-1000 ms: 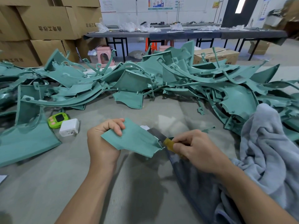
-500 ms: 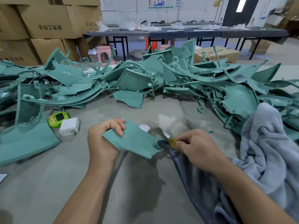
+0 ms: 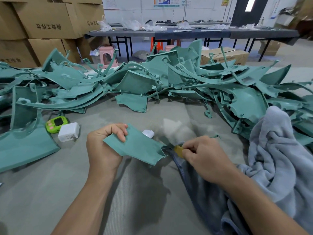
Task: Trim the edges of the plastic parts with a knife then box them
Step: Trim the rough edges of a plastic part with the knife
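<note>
The left forearm rises from the bottom centre of the frame. The left hand [image 3: 105, 148] is closed, knuckles up. Its fingers [image 3: 121, 135] curl over the upper left corner of a flat teal plastic part [image 3: 140, 148] and grip it just above the grey-covered counter [image 3: 135, 192].

The right forearm enters from the lower right corner. The right hand [image 3: 205, 156] lies back up, and its fingertips pinch the yellow handle of a small knife [image 3: 178, 150] just beside the part's notched right end. The blade is too blurred to tell whether it touches the edge.

A grey blanket [image 3: 279, 150] lies under the right wrist and is heaped at the right of the frame. A pile of teal parts [image 3: 169, 78] spans the middle. A green gadget [image 3: 56, 124] and a white charger [image 3: 68, 132] sit at middle left.
</note>
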Demonstrator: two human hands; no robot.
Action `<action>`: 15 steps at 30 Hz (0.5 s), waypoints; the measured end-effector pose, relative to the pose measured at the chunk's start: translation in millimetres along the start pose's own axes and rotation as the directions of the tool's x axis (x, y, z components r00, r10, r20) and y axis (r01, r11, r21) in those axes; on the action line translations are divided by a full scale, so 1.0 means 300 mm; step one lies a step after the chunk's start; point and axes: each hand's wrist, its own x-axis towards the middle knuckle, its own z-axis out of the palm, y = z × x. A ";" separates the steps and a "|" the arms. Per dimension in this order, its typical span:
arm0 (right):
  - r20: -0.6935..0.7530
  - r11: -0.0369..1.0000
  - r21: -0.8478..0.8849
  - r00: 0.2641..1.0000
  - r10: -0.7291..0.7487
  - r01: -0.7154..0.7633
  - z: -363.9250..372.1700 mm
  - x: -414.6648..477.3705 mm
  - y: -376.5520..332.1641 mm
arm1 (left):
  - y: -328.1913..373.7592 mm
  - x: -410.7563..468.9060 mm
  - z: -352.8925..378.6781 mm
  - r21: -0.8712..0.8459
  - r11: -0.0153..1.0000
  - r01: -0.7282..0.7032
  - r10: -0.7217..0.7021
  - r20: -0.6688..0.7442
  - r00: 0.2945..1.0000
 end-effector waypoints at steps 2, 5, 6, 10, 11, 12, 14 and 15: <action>-0.009 0.995 -0.088 0.999 0.039 -0.040 -0.002 0.007 0.004 | -0.004 0.000 -0.004 0.021 1.000 -0.015 0.015 -0.009 1.000; -0.110 0.961 -0.195 0.978 0.177 -0.195 -0.051 0.012 0.030 | 0.003 0.001 -0.006 -0.019 1.000 0.001 -0.002 -0.044 0.999; -0.180 0.937 -0.252 0.963 0.202 -0.244 -0.072 0.012 0.043 | 0.005 0.001 -0.005 -0.033 0.999 0.005 -0.007 -0.059 0.998; -0.323 0.955 -0.229 0.940 0.109 -0.189 -0.099 0.008 0.049 | 0.002 -0.001 -0.008 -0.014 1.000 -0.003 0.002 -0.087 0.996; -0.241 0.980 -0.162 0.968 0.071 -0.112 -0.082 0.006 0.034 | 0.003 -0.003 -0.009 0.008 1.000 -0.010 0.010 -0.084 0.996; -0.139 0.991 -0.120 0.989 0.046 -0.063 -0.058 0.001 0.015 | 0.003 -0.004 -0.009 0.027 1.000 -0.014 0.016 -0.082 0.996; -0.023 0.984 -0.171 0.999 0.040 -0.044 -0.021 -0.004 0.000 | 0.001 -0.004 -0.012 0.029 1.000 -0.009 0.011 -0.093 0.996; -0.040 0.974 -0.210 0.997 0.071 -0.078 -0.024 0.001 0.008 | 0.000 -0.002 -0.015 0.025 1.000 -0.006 0.008 -0.099 0.995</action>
